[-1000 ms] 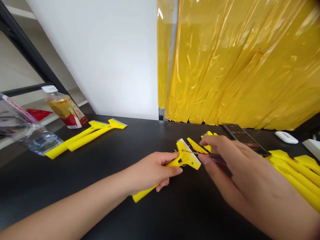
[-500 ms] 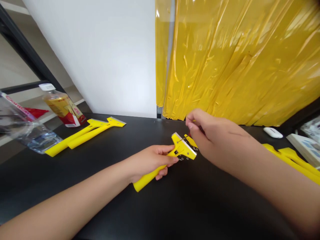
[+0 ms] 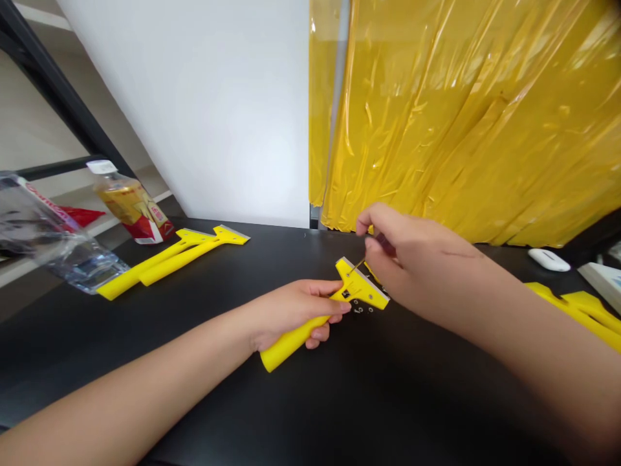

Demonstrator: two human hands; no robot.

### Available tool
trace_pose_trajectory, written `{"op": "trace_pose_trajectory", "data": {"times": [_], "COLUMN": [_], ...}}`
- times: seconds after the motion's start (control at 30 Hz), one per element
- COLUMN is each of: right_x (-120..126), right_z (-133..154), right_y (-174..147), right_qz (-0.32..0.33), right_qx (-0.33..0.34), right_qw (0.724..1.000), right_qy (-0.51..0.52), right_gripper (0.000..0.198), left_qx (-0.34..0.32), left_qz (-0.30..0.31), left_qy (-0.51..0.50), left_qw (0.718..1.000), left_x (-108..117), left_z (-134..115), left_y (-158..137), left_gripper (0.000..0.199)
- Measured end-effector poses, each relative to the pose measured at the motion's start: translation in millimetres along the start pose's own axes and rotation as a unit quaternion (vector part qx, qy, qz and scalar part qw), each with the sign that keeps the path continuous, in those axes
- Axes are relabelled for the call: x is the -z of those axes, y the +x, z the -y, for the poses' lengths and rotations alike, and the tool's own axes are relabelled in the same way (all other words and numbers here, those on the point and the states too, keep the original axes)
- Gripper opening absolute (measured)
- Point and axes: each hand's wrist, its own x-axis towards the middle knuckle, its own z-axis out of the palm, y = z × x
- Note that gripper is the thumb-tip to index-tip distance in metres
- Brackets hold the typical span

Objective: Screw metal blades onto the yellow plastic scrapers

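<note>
My left hand [image 3: 310, 307] is wrapped round the yellow handle of a scraper [image 3: 291, 346], whose wide head with a metal blade edge points away to the right. My right hand [image 3: 388, 243] is closed on a screwdriver [image 3: 356, 266]; its thin shaft meets a screw on the left side of the scraper head, and its handle is mostly hidden by my fingers. Small screws and nuts [image 3: 359, 309] lie on the black table beside the head. Behind the head, another yellow piece [image 3: 373, 274] shows only in part.
Two yellow scrapers [image 3: 179, 259] lie at the left, near a drink bottle [image 3: 133, 207] and a clear plastic bottle [image 3: 82, 259]. More yellow scraper parts [image 3: 577, 310] are at the right, partly behind my forearm. A white earphone case [image 3: 548, 259] sits at the back right of the black table [image 3: 272, 421].
The view has shifted slightly, so things appear a little further right. My right hand's fingers have turned a little around the screwdriver; my left hand keeps its grip on the scraper.
</note>
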Motion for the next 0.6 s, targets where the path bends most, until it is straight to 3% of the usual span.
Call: {"op": "trace_pose_trajectory", "data": {"times": [0.6], "right_x": [-0.4], "right_z": [-0.4], "right_y": [0.6], "right_qz": [0.014], "right_qx": [-0.043], "right_qw": [0.999], "right_qy": [0.009], "right_gripper": [0.011], "left_qx": [0.012], "left_qz": [0.006], "left_qy": [-0.011], "left_qw": [1.000], "left_x": [1.6], "left_z": [-1.9], "left_y": [0.8], "left_gripper": [0.030]}}
